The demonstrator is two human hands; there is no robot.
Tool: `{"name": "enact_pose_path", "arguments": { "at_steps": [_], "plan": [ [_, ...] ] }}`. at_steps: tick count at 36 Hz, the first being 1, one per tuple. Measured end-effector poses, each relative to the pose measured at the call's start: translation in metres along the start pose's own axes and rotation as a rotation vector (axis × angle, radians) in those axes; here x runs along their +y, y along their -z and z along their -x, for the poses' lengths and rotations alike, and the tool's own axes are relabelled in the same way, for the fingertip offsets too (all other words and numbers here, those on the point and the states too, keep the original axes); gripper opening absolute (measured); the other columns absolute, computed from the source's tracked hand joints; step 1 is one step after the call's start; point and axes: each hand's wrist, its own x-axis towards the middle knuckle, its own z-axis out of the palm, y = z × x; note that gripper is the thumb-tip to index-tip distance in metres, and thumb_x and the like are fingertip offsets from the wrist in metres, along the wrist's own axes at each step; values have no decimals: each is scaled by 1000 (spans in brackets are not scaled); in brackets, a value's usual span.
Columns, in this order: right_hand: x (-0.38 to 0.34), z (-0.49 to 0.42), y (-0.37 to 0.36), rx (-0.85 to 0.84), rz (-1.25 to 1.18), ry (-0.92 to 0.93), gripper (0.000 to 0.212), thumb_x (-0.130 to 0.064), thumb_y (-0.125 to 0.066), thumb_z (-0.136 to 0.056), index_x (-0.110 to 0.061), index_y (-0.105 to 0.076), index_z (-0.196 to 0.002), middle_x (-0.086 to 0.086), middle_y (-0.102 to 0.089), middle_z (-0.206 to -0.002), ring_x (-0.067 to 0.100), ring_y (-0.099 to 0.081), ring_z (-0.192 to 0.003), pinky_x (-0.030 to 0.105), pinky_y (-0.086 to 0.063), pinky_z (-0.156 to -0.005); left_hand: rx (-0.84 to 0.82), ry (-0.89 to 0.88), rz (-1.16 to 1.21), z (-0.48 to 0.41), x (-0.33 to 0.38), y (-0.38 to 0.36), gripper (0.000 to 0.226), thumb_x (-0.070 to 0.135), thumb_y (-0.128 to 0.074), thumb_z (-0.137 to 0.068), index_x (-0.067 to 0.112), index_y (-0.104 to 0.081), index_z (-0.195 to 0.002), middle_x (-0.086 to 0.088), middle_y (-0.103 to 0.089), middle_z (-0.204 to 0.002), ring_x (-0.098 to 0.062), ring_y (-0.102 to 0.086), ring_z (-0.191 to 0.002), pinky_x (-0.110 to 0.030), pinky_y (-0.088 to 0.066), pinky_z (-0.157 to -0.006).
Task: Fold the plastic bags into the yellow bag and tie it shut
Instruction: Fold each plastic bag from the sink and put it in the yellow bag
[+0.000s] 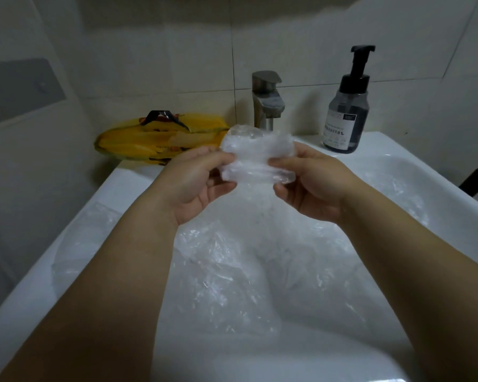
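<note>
White sink (138,177) fills the view. Crumpled clear bags (226,271) lie in the sink basin, partly hidden under both forearms; count unclear. Yellow bag (149,142) lies flat on the sink's back left ledge, with a dark bit on top that is hard to make out. Pump bottle (345,117) stands on the sink's back right ledge. Tap (267,100) at the sink's back middle, base blocked by the folded bag (255,158). Left hand (196,183) and right hand (312,186) pinch its two ends above the sink.
</note>
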Motion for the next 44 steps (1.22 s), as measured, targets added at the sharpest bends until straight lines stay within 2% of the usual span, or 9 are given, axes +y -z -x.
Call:
{"name": "enact_pose_path", "arguments": {
  "at_steps": [7, 12, 16, 22, 25, 29, 33, 37, 44],
  "plan": [
    [-5, 5, 2, -28, 38, 65, 29, 12, -41, -92, -6, -53, -73, 12, -54, -71, 12, -51, -45, 16, -50, -43, -150, -10, 121, 4, 7, 4, 30, -6, -41, -96, 8, -65, -108, -8, -70, -89, -11, -67, -75, -16, -56, -58],
    [-5, 6, 5, -53, 43, 61, 33, 9, -37, -92, -7, -52, -69, 9, -53, -57, 14, -50, -41, 19, -47, -40, -107, 12, 77, 8, 8, 4, 30, -9, -41, -95, 5, -65, -85, -11, -74, -77, -18, -73, -70, -20, -59, -59],
    [-4, 4, 5, -69, 76, 38, 32, 7, -31, -92, -5, -53, -73, 12, -50, -56, 18, -50, -43, 22, -48, -42, -76, 63, -30, 10, 6, 5, 28, -6, -43, -97, 5, -64, -82, -14, -72, -77, -25, -73, -68, -18, -56, -51],
    [-3, 3, 4, -4, 56, 50, 52, -18, -35, -96, -3, -63, -54, 9, -54, -55, 20, -56, -48, 26, -51, -46, -35, 78, 5, 11, 8, 2, 33, 13, -40, -99, 3, -63, -77, -10, -68, -69, -20, -70, -59, -22, -56, -50],
    [1, 0, 1, 117, 239, 93, 48, -36, -51, -96, -1, -61, -64, 7, -57, -55, 18, -57, -51, 29, -52, -50, 49, 15, -139, 7, 3, -4, 27, 27, -58, -94, 11, -63, -73, 1, -66, -65, -12, -66, -63, -23, -55, -53],
    [7, -2, 2, 165, 455, 160, 27, -22, -68, -85, 2, -64, -74, 11, -67, -75, 18, -67, -66, 20, -54, -55, 68, -48, -270, 5, -4, -7, 15, 15, -70, -85, 10, -61, -75, -1, -66, -75, -10, -64, -72, -18, -56, -60],
    [8, -2, 3, 156, 502, 170, 10, -6, -74, -77, -3, -65, -76, 9, -66, -82, 17, -66, -73, 23, -55, -65, 63, -73, -283, 5, -3, -5, 15, 8, -72, -82, 11, -61, -73, -3, -63, -74, -13, -62, -73, -19, -57, -64],
    [8, -3, 3, 162, 577, 184, 24, 2, -76, -73, -8, -66, -92, 7, -65, -103, 22, -69, -85, 27, -57, -77, 49, -90, -273, 5, -3, -2, 18, -3, -73, -78, 12, -62, -78, -2, -63, -78, -12, -62, -71, -19, -54, -62],
    [7, -1, 6, 151, 701, 219, 44, 3, -75, -75, -14, -63, -114, -6, -65, -101, 8, -68, -81, 14, -55, -70, 63, -188, -407, 6, -3, 2, 30, -2, -78, -73, 24, -69, -85, 8, -63, -102, -16, -65, -97, -28, -57, -80]
  ]
}}
